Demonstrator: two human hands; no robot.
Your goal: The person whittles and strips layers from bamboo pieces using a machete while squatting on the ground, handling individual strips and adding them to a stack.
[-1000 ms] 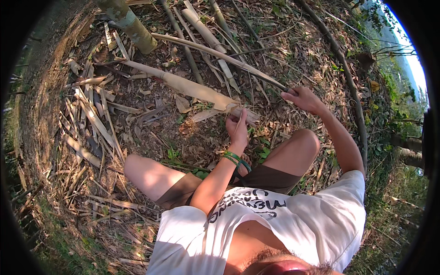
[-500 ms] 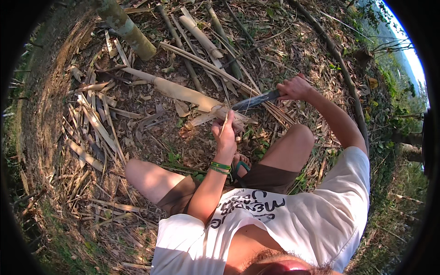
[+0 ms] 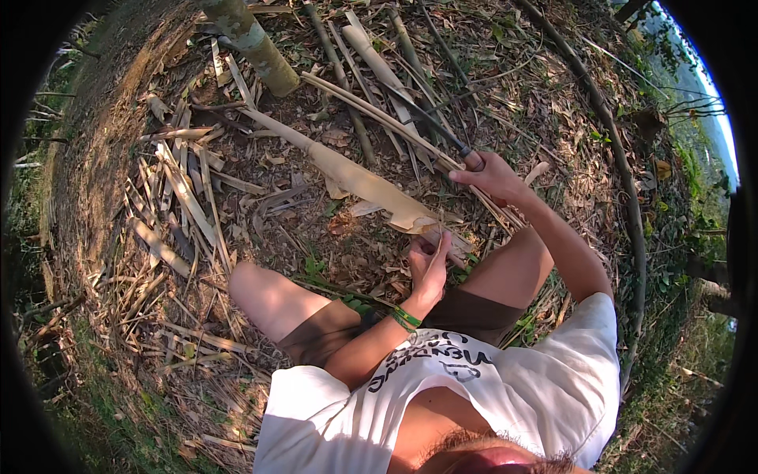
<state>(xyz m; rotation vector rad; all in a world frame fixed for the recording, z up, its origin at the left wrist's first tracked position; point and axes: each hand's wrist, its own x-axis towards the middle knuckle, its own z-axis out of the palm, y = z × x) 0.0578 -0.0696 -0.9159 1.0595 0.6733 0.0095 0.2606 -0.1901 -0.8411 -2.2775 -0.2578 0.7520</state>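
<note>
Two hands work one long bamboo piece (image 3: 359,178) that lies on the leaf-strewn ground (image 3: 316,229) in front of the squatting person. Its long axis runs diagonally: the thin end points up and to the person's left, toward the standing green bamboo stalk (image 3: 253,43), and the broad, pale, sheathed end points down and right, toward the knees.

Around it lie split bamboo strips (image 3: 181,197) on the left and thinner canes (image 3: 379,63) beyond.

Smaller still, the left hand (image 3: 428,265), with a green band at the wrist, is closed around the near end of the bamboo piece, pinning it low to the ground. The right hand (image 3: 493,175) is wrapped tight on the handle of a long knife (image 3: 430,122), whose dark blade slants up and to the left, raised well clear of the piece.

To do this stroke well, I judge the blade should come down along the grain, angled away from the body, landing well ahead of the holding fingers. The left hand should keep the piece from rolling and keep its thumb tucked behind the cut line. A glancing blow across the smooth sheath looks like the main risk.
</note>
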